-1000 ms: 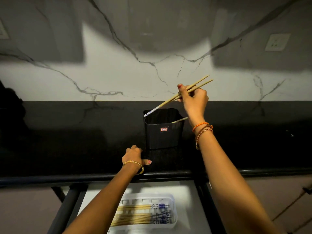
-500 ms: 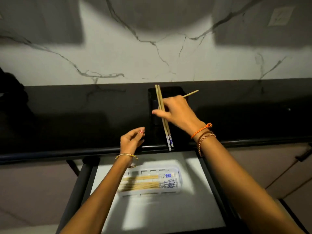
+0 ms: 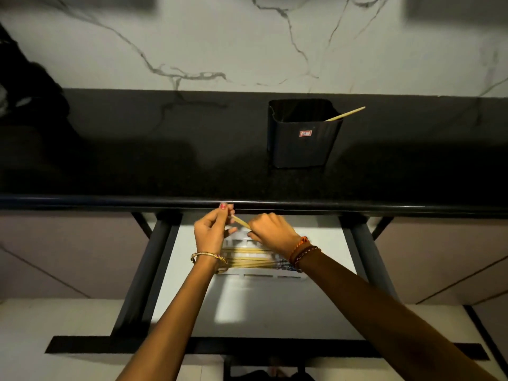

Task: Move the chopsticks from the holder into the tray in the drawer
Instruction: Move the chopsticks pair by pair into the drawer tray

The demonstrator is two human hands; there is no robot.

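A black holder point(image 3: 302, 138) stands on the dark counter, with one pale chopstick point(image 3: 347, 114) leaning out of its right corner. Below the counter edge the drawer point(image 3: 264, 306) is pulled out. A white slotted tray point(image 3: 258, 274) lies in it with several chopsticks point(image 3: 248, 260) laid lengthwise. My right hand point(image 3: 270, 233) holds a pair of chopsticks point(image 3: 241, 222) just above the tray's far end. My left hand point(image 3: 213, 229) pinches the top end of that pair. Most of the pair is hidden under my right hand.
The black counter's rounded front edge point(image 3: 110, 201) runs just above my hands. Dark drawer rails point(image 3: 143, 270) flank the drawer on both sides. A marble backsplash rises behind the counter. A dark object point(image 3: 30, 86) sits at the far left.
My right hand carried the pair of chopsticks from above the holder down over the counter edge to the tray. My left hand left the counter and took hold of the pair's end.
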